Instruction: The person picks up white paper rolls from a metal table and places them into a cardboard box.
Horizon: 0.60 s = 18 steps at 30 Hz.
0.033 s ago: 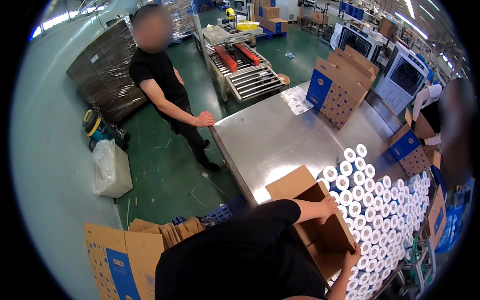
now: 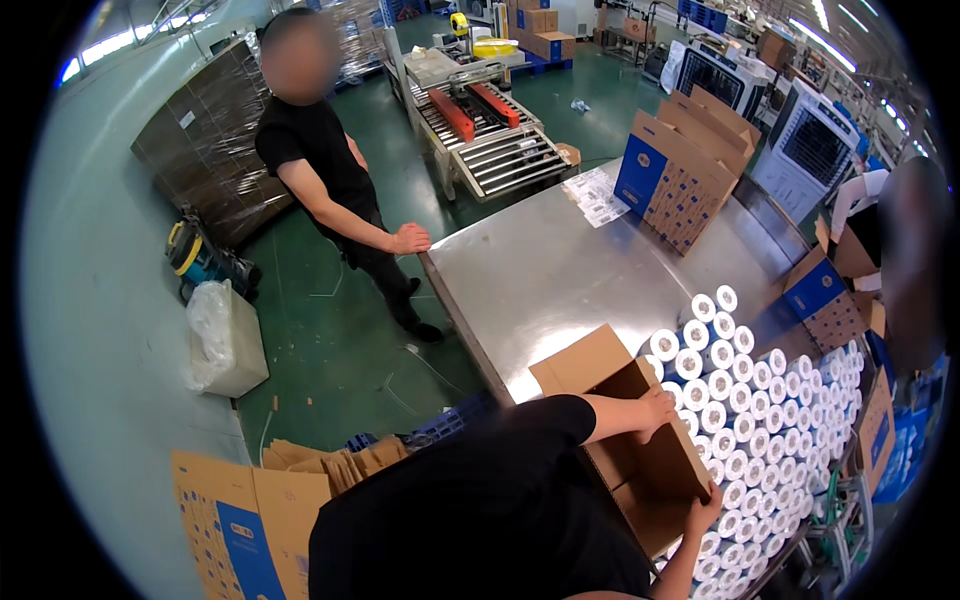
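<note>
An open brown cardboard box (image 2: 632,487) lies in front of me at the near edge of the metal table, its inside facing up and bare cardboard showing. One flap (image 2: 585,360) stands folded out at its far left side. My left hand (image 2: 655,412) grips the far part of the box's rim, with the fingers bent over the wall. Farther down the same right-hand wall, my right hand (image 2: 704,508) holds the edge near the corner. Directly beyond that wall stand many white-ended rolls with blue sides (image 2: 740,398), packed upright in rows.
A co-worker (image 2: 325,165) stands at the table's left edge, one hand on it. Another person (image 2: 910,240) handles a box (image 2: 822,300) at the right. An upright carton (image 2: 680,180) and printed sheets (image 2: 596,197) rest on the metal table (image 2: 530,270). Flattened cartons (image 2: 245,520) stand at lower left.
</note>
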{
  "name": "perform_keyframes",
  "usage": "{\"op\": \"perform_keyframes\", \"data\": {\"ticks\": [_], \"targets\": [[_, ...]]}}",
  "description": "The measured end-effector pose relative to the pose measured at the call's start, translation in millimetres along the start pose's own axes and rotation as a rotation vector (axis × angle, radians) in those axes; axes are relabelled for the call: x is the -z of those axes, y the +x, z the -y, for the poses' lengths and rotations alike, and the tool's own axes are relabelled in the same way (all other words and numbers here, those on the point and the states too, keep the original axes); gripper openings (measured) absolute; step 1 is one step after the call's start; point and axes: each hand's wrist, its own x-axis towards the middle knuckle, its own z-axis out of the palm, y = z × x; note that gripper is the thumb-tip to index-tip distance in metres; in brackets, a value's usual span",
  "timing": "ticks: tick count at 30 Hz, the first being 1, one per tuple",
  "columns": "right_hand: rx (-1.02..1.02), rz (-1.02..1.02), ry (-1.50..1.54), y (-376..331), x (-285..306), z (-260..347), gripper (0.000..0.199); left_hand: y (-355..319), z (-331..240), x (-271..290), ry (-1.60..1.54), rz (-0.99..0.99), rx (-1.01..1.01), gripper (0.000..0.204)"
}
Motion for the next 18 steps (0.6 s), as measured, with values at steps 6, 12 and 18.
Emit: {"op": "perform_keyframes", "data": {"ticks": [6,12,18], "targets": [[0.020,0.025,0.031,10,-14,28,0.052,-10,25,-5,0.014,-0.067,0.030,0.075],[0.044,0.038,-0.022,12,-18,31,0.051,-9,27,-6,-0.006,-0.071,0.039,0.075],[0.056,0.066,-0.052,14,-17,33,0.047,-13,22,5,0.035,-0.028,0.075,0.076]]}}
